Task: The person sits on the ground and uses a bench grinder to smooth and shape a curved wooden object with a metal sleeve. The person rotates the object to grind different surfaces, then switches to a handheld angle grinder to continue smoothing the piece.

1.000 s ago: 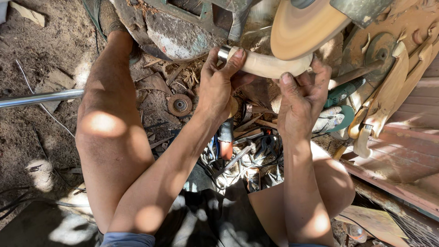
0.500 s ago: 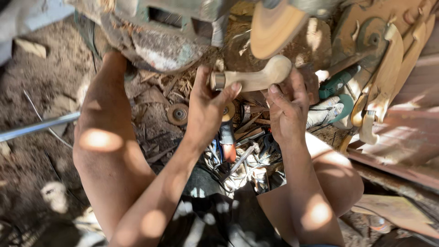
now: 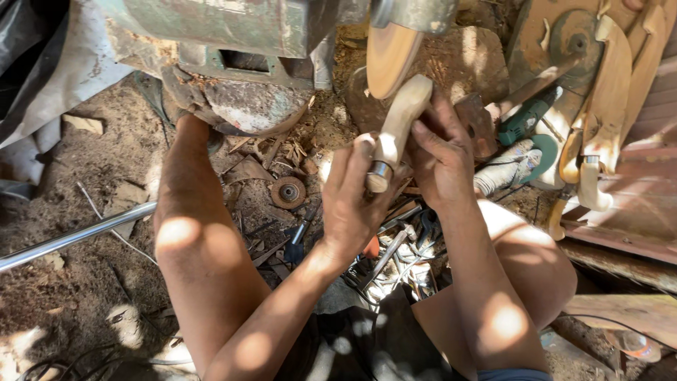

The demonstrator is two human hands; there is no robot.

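I hold a pale curved wooden handle (image 3: 399,121) with a metal ring at its lower end. My left hand (image 3: 350,197) grips the ringed end from below. My right hand (image 3: 441,155) wraps the handle's middle from the right. The handle stands nearly upright, its rounded top just under the edge of a tan sanding disc (image 3: 390,56). The disc is mounted on a worn green bench machine (image 3: 233,28).
Loose tools and a round grinding wheel (image 3: 288,192) lie on the dirt between my bare knees. A shiny metal pipe (image 3: 70,238) runs at the left. A green power tool (image 3: 525,120) and several unfinished wooden handles (image 3: 613,99) rest on reddish boards at the right.
The handle has swung from lying across, against the disc, to standing nearly upright below it. Both hands shifted grip and lowered. The camera view moved rightwards and down.
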